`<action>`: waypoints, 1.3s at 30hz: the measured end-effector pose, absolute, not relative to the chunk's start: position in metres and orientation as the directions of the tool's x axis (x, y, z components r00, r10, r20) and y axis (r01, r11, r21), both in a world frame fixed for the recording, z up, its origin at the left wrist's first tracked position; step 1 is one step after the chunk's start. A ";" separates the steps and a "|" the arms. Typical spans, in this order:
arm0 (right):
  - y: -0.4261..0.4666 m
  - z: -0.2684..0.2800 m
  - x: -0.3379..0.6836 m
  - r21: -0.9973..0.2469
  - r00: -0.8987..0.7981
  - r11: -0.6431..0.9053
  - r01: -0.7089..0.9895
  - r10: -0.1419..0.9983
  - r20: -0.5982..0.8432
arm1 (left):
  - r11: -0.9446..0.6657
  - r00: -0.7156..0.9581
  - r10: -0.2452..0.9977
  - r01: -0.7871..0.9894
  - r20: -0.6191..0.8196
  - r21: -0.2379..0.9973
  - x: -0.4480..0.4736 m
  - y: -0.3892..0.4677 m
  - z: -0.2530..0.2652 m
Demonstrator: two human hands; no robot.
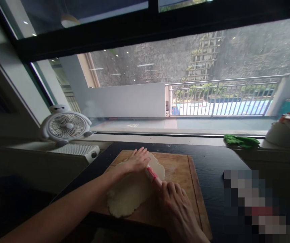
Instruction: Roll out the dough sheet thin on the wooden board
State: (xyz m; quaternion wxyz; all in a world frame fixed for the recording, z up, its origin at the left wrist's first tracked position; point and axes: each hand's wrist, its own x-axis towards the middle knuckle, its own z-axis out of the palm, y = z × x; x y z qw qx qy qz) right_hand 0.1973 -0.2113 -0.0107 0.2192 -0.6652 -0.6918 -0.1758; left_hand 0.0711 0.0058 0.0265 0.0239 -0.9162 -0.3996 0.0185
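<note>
A wide sheet of pale dough [129, 194] with an uneven edge lies on a wooden board [179, 168]. Across it, slanting from far left to near right, is a rolling pin [152, 173] with a red printed band around its middle. My left hand [139, 158] is over the pin's far end, fingers fairly straight and close together, and hides that end. At the near end, my right hand [175, 199] has its fingers curled over the pin. Both hands press on it from above, and part of the dough is hidden beneath my left forearm.
The board rests on a dark table [210, 162] dusted with flour at the back. A white fan [67, 125] stands at the left by the window. On the sill at right are a green cloth [241, 141] and a white container [284, 133]. A blurred patch covers the lower right.
</note>
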 end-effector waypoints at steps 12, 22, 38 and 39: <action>-0.210 -0.019 0.235 -0.024 0.074 -0.073 0.997 0.829 0.554 | -0.672 0.672 0.740 0.738 0.028 0.067 0.172 0.028 0.020; -0.189 -0.034 0.192 -0.030 -0.077 0.125 0.992 0.763 0.642 | -0.648 0.634 0.761 0.755 0.141 0.104 0.021 -0.015 0.035; -0.206 -0.036 0.245 0.117 -0.106 0.047 0.992 0.812 0.574 | -0.708 0.608 0.665 0.698 0.434 0.106 0.160 0.022 0.031; -0.206 -0.038 0.240 0.121 -0.119 0.060 0.991 0.809 0.575 | -0.695 0.599 0.681 0.711 0.422 0.112 0.147 0.018 0.030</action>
